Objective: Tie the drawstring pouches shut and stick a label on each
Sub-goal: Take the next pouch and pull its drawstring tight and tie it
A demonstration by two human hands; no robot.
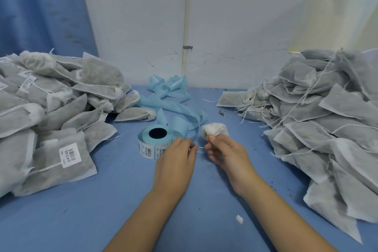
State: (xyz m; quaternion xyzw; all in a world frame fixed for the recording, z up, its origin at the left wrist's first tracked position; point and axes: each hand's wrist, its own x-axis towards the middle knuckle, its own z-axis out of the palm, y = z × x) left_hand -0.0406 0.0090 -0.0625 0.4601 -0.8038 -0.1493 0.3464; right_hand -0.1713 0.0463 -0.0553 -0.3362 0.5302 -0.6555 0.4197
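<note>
Your left hand (pixel 176 161) and right hand (pixel 225 155) meet near the middle of the worktop (pixel 98 206), each with fingers curled and fingertips pinched on a short run of white drawstring (pixel 200 147) stretched between them. The pouch (pixel 214 129) it belongs to sits bunched just beyond your right fingertips, touching them; whether it rests on the cloth or hangs lifted, you cannot tell from here. Just beside your left hand, on its far left, stands the label roll (pixel 154 141), with its blue backing strip (pixel 173 104) trailing in loops toward the back edge. Along the left edge lies a heap of labelled pouches (pixel 51 108); along the right edge a heap of unlabelled pouches (pixel 327 120) with loose strings hanging out. A small white scrap (pixel 239 219) lies near the front edge, beside your right forearm.
</note>
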